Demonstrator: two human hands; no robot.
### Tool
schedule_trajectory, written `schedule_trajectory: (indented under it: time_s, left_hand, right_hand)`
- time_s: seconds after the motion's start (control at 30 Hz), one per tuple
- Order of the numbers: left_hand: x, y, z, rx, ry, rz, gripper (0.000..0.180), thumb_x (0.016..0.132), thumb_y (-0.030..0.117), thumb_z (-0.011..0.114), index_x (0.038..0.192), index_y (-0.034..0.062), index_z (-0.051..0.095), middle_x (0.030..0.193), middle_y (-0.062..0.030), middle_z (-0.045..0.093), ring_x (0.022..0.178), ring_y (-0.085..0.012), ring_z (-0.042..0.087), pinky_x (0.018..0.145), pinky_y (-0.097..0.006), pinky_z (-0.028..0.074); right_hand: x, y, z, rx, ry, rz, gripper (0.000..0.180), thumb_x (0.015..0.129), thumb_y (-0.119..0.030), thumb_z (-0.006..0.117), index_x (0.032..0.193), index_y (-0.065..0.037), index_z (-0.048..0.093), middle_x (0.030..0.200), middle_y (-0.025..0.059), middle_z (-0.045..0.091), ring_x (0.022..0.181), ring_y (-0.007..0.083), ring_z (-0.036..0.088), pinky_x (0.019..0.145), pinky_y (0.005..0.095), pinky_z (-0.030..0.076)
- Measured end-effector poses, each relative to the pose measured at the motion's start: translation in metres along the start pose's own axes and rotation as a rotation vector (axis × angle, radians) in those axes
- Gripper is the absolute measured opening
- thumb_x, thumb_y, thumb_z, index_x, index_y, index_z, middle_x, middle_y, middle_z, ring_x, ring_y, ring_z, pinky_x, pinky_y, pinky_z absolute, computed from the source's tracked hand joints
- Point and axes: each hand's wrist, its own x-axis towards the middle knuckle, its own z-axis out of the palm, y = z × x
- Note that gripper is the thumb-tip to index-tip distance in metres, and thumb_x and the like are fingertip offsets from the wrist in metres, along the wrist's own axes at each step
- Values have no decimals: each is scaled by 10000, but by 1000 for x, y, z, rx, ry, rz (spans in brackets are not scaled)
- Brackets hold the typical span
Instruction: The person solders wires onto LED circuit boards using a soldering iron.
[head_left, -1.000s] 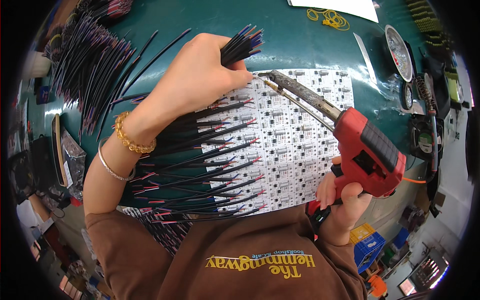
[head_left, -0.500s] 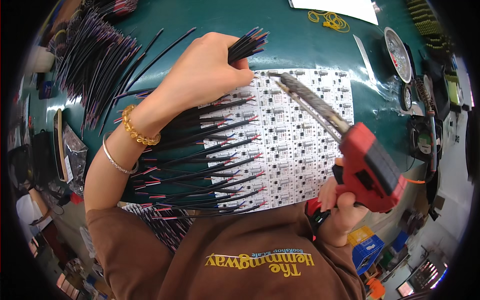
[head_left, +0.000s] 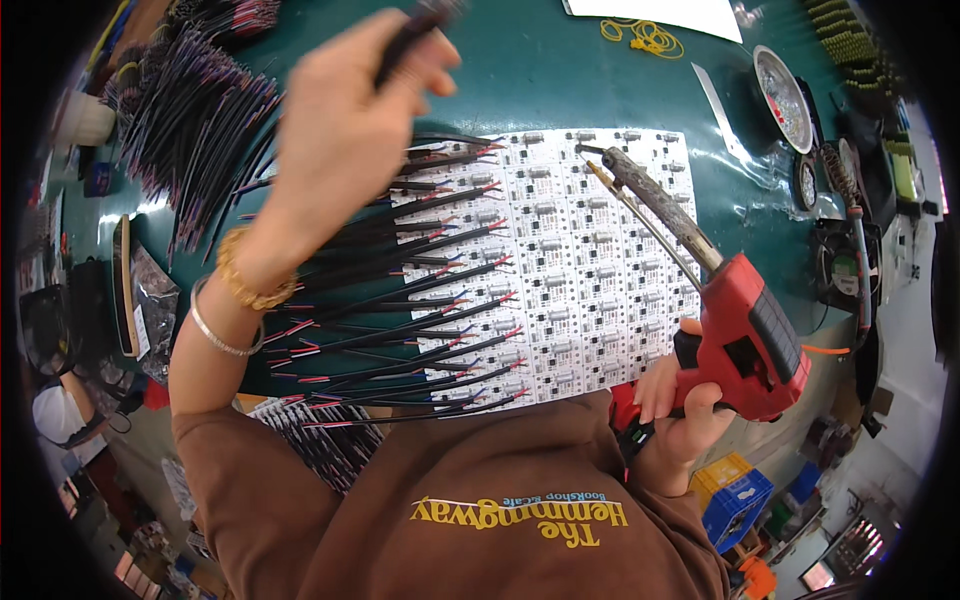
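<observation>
My left hand [head_left: 345, 135] is raised over the far left edge of a white circuit board panel [head_left: 625, 320], closed around a bundle of black cables [head_left: 415, 38]; motion blurs the bundle's end. Rows of black cables [head_left: 440, 312] with red and blue wire ends lie across the panel's left part. In my right hand [head_left: 680, 405], at the panel's right edge, is a red soldering gun [head_left: 745, 335]. Its long metal barrel points up and left, and the tip is over the panel's far right part. Whether the tip touches the panel I cannot tell.
A large heap of black cables [head_left: 190, 130] spreads over the green table [head_left: 510, 75] at the far left. A round metal dish [head_left: 783, 98], a thin white strip [head_left: 722, 108] and a yellow cord [head_left: 645, 40] lie at the far right. More cables [head_left: 318, 440] are near my left elbow.
My left hand has moved away from the panel, left and farther back, with the cable bundle. The soldering gun has shifted slightly right and its barrel has swung a little.
</observation>
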Motion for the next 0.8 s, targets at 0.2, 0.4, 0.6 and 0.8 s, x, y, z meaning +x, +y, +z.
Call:
schedule_trajectory:
  time_s: [0.2, 0.4, 0.6, 0.8]
  left_hand:
    - [-3, 29, -12, 134, -362, -48, 136, 858, 84, 619, 899, 19, 506, 584, -4, 482, 513, -47, 414, 463, -211, 315]
    - [-3, 5, 5, 42, -525, -249, 179, 752, 130, 644, 745, -45, 608, 614, -197, 561, 532, -315, 516, 553, -362, 422]
    - [-6, -1, 9, 233, -518, -187, 218, 773, 142, 692, 761, -47, 583, 588, -1, 513, 570, -54, 425, 521, -236, 361]
    - [-4, 1, 8, 175, -535, -204, 213, 777, 130, 676, 747, -47, 561, 600, -8, 507, 585, -55, 429, 532, -236, 371]
  right_hand:
    - [-12, 0, -5, 55, 41, 44, 767, 840, -512, 587, 1215, 127, 389, 485, 0, 421, 363, 102, 421, 392, 232, 379]
    - [-8, 5, 2, -84, -39, 74, 840, 787, -562, 617, 1207, 130, 392, 482, 1, 420, 369, 100, 420, 386, 229, 351]
    - [-2, -1, 17, -28, 57, 164, 761, 784, -536, 642, 1116, 115, 430, 481, 9, 419, 369, 106, 415, 386, 234, 346]
    - [-2, -3, 16, -61, 24, 166, 624, 789, -474, 673, 993, 74, 454, 480, 16, 424, 371, 114, 431, 384, 236, 344]
